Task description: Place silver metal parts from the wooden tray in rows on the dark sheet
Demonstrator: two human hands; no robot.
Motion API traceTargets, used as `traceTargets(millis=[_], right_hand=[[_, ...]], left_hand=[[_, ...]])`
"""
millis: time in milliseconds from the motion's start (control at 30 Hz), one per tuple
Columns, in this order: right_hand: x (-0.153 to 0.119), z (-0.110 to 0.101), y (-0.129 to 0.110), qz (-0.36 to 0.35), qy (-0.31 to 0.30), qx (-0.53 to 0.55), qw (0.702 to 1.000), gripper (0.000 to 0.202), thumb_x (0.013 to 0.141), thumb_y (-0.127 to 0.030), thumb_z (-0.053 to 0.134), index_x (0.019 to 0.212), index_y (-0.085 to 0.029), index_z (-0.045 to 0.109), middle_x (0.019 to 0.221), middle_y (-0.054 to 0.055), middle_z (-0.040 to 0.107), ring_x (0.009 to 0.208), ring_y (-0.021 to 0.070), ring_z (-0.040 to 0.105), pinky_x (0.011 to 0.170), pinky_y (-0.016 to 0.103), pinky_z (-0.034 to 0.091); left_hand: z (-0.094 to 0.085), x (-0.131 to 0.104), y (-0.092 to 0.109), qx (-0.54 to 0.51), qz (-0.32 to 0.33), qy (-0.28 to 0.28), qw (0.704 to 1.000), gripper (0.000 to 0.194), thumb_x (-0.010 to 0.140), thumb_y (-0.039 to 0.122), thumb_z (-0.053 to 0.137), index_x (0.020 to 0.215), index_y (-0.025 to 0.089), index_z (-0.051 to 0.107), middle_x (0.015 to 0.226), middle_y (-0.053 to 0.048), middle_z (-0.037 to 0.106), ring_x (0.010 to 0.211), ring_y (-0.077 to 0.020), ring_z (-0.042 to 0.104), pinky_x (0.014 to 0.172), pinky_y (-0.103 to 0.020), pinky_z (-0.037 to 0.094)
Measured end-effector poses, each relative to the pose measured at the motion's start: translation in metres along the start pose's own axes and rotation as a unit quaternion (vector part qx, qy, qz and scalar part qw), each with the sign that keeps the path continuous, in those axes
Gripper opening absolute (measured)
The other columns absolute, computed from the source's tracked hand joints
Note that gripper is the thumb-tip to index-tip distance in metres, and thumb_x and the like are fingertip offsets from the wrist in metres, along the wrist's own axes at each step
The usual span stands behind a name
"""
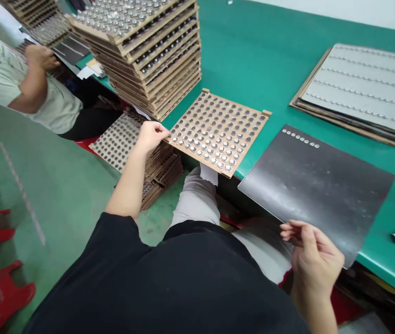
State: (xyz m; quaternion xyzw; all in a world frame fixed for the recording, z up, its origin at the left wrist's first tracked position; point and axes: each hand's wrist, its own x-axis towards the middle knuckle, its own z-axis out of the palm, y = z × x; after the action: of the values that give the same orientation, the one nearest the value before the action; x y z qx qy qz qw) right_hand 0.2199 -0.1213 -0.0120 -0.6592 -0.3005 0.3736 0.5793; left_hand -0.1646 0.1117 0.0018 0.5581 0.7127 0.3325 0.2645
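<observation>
My left hand [153,136] pinches at the left corner of a thin brown board [249,160], which carries rows of small round metal pieces resembling button cells [210,151]. Whether its fingertips grip the board or one of the pieces is hidden. To the right lies a black sheet [329,185], with one short row of the same round pieces [301,138] near its far left edge. My right hand [314,260] is at the sheet's near edge, fingers curled in with the thumb against them. Anything inside that hand cannot be made out.
A tall stack of loaded boards [162,69] stands at the back left, and a lower stack [162,174] sits beneath my left hand. Grey sheets with rows [364,86] lie at the right. A co-worker [37,88] sits left; red stools [3,297] are on the floor.
</observation>
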Motion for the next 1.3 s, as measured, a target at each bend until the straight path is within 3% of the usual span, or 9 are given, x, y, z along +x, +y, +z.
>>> traceTargets(millis=[100, 267, 433, 533, 633, 833, 1033, 1200, 1300], right_hand=[[-0.002, 0.004, -0.002, -0.006, -0.027, -0.018, 0.999, 0.032, 0.078, -0.046, 0.071, 0.075, -0.014, 0.071, 0.066, 0.005, 0.071, 0.053, 0.0133, 0.063, 0.050, 0.026, 0.051], [0.006, 0.002, -0.013, -0.101, -0.107, -0.064, 0.987, 0.040, 0.086, -0.042, 0.062, 0.053, -0.018, 0.060, 0.058, 0.003, 0.068, 0.047, 0.0121, 0.059, 0.045, 0.025, 0.047], [0.072, 0.007, -0.036, -0.244, -0.114, -0.264, 0.926, 0.044, 0.089, -0.042, 0.055, 0.051, -0.022, 0.065, 0.074, 0.005, 0.076, 0.078, 0.0201, 0.073, 0.077, 0.033, 0.056], [0.131, 0.017, -0.050, -0.166, -0.042, -0.350, 0.921, 0.013, 0.078, -0.031, 0.070, 0.078, -0.019, 0.075, 0.085, 0.006, 0.078, 0.082, 0.0212, 0.072, 0.081, 0.033, 0.055], [0.178, 0.034, -0.056, -0.105, 0.017, -0.402, 0.909, 0.016, 0.079, -0.019, 0.068, 0.092, -0.014, 0.075, 0.095, 0.009, 0.078, 0.089, 0.0186, 0.071, 0.088, 0.029, 0.052], [0.212, 0.059, -0.055, -0.048, 0.077, -0.436, 0.896, 0.013, 0.079, -0.027, 0.070, 0.086, -0.019, 0.077, 0.096, 0.009, 0.076, 0.096, 0.0262, 0.069, 0.087, 0.038, 0.051], [0.158, 0.046, -0.055, -0.142, -0.005, -0.313, 0.939, 0.011, 0.077, -0.022, 0.067, 0.080, -0.018, 0.077, 0.082, 0.003, 0.077, 0.077, 0.0163, 0.068, 0.075, 0.027, 0.051], [0.063, 0.039, -0.035, -0.332, -0.080, -0.105, 0.934, 0.009, 0.078, -0.021, 0.066, 0.075, -0.021, 0.075, 0.070, 0.000, 0.074, 0.058, 0.0103, 0.061, 0.056, 0.024, 0.048], [0.030, 0.036, -0.025, -0.350, -0.055, -0.041, 0.934, 0.009, 0.077, -0.018, 0.067, 0.075, -0.023, 0.074, 0.071, 0.001, 0.073, 0.060, 0.0111, 0.063, 0.053, 0.024, 0.049]], left_hand=[[0.000, 0.008, -0.003, 0.031, -0.008, 0.012, 0.999, 0.020, 0.084, 0.026, 0.069, 0.092, 0.008, 0.068, 0.087, -0.005, 0.067, 0.078, -0.0152, 0.062, 0.075, -0.033, 0.055], [-0.004, 0.000, 0.013, 0.016, 0.037, 0.104, 0.994, 0.013, 0.065, 0.001, 0.075, 0.060, 0.009, 0.066, 0.051, 0.006, 0.054, 0.055, -0.0071, 0.047, 0.068, -0.026, 0.043], [0.016, -0.036, 0.037, -0.166, 0.120, 0.137, 0.969, 0.022, 0.080, 0.016, 0.064, 0.058, 0.013, 0.062, 0.050, 0.006, 0.055, 0.046, -0.0054, 0.044, 0.051, -0.022, 0.035], [0.045, -0.074, 0.057, -0.225, 0.188, 0.055, 0.954, 0.023, 0.075, 0.020, 0.069, 0.054, 0.014, 0.062, 0.048, 0.005, 0.055, 0.045, -0.0064, 0.045, 0.045, -0.021, 0.033], [0.074, -0.116, 0.080, -0.233, 0.249, -0.083, 0.936, 0.009, 0.075, 0.019, 0.071, 0.066, 0.016, 0.069, 0.063, 0.001, 0.064, 0.058, -0.0097, 0.057, 0.053, -0.022, 0.044], [0.102, -0.159, 0.105, -0.239, 0.251, -0.244, 0.906, 0.011, 0.078, 0.022, 0.068, 0.068, 0.016, 0.071, 0.067, -0.003, 0.065, 0.062, -0.0119, 0.059, 0.056, -0.023, 0.046], [0.113, -0.169, 0.107, -0.283, 0.149, -0.299, 0.899, 0.018, 0.075, 0.024, 0.070, 0.060, 0.015, 0.067, 0.061, -0.001, 0.058, 0.056, -0.0094, 0.049, 0.055, -0.023, 0.041], [0.133, -0.177, 0.117, -0.392, 0.021, -0.367, 0.843, 0.016, 0.064, 0.027, 0.078, 0.071, 0.015, 0.070, 0.068, -0.001, 0.061, 0.054, -0.0075, 0.045, 0.049, -0.022, 0.036], [0.141, -0.183, 0.125, -0.429, -0.017, -0.394, 0.813, 0.021, 0.066, 0.033, 0.078, 0.068, 0.015, 0.067, 0.065, 0.000, 0.058, 0.051, -0.0064, 0.044, 0.050, -0.022, 0.035]])
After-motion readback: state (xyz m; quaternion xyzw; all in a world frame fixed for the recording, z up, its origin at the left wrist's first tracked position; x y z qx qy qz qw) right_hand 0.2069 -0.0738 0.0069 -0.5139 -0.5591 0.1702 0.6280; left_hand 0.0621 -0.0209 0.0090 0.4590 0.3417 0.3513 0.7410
